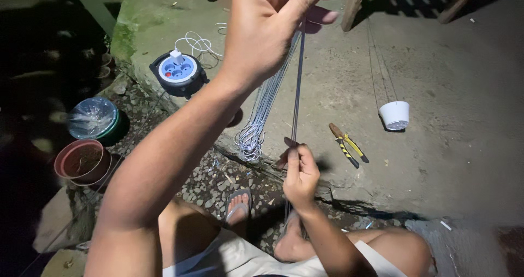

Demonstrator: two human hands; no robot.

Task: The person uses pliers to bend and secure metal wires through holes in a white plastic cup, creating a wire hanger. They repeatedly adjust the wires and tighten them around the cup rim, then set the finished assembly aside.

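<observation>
Left hand (267,31): raised, grip pinched bundle of hooked wires (261,113).
Right hand (299,174): grip pinched single straight wire (298,91).
Pliers (347,144): lay on concrete floor (453,146).

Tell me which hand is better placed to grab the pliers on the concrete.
Probably the right hand. It pinches one wire low down, close to the pliers. The left hand is raised high, gripping the wire bundle.

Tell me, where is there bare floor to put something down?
The widest bare concrete lies right of the pliers and below the small white pot. Another bare strip sits between the round socket reel and the pliers. It's crowded on the left: gravel, a brown pot and a covered bucket.
</observation>
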